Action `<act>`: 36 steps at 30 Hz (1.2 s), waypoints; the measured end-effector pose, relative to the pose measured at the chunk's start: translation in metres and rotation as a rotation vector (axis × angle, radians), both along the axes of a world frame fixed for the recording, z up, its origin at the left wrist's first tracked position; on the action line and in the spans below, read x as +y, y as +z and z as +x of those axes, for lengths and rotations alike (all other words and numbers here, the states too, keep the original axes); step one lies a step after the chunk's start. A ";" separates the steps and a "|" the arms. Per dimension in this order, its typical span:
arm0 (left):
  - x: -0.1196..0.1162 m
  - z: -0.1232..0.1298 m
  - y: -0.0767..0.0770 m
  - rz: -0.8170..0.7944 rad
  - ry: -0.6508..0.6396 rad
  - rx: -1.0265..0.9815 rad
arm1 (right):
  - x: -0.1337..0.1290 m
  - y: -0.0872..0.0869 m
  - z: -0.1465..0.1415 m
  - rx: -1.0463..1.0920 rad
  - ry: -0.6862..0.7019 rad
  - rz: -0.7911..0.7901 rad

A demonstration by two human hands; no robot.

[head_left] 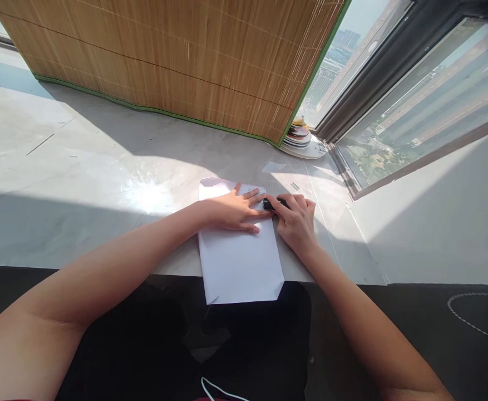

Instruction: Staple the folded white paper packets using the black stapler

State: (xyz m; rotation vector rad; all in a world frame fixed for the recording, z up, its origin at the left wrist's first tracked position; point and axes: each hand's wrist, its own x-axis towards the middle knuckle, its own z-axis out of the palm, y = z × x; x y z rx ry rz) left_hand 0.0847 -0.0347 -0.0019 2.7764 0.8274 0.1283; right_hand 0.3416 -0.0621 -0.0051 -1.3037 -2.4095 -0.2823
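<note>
A stack of white paper (241,262) lies on the grey sill, its near end hanging past the front edge and its lower corners bent. My left hand (235,210) rests flat on the upper part of the sheets with fingers spread. At the paper's right edge, my right hand (297,223) is closed around a small black stapler (269,204), most of which the fingers hide. The stapler's front end reaches over the paper, close to my left fingertips. Some dark marks or writing show near the top of the sheet, too small to read.
A bamboo blind (164,55) with green edging hangs over the sill's far side. Behind its right corner stands a pile of round plates or discs (297,136). A small paper scrap (274,166) and a tiny strip (294,185) lie beyond my hands. Window frames (369,72) rise at right.
</note>
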 end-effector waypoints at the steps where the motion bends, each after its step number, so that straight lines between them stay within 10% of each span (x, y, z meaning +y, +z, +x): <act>1: 0.000 0.000 0.001 -0.005 -0.003 0.001 | 0.000 0.000 0.000 -0.005 0.013 -0.004; 27: 0.007 -0.009 0.012 0.010 0.111 0.064 | 0.036 -0.020 0.019 0.524 -0.290 0.011; 31: 0.022 -0.027 0.016 0.007 0.210 -0.289 | 0.030 -0.014 0.016 0.585 -0.264 0.027; 36: 0.050 -0.063 0.017 -0.083 0.684 -1.217 | -0.003 0.010 -0.031 0.685 -0.100 -0.011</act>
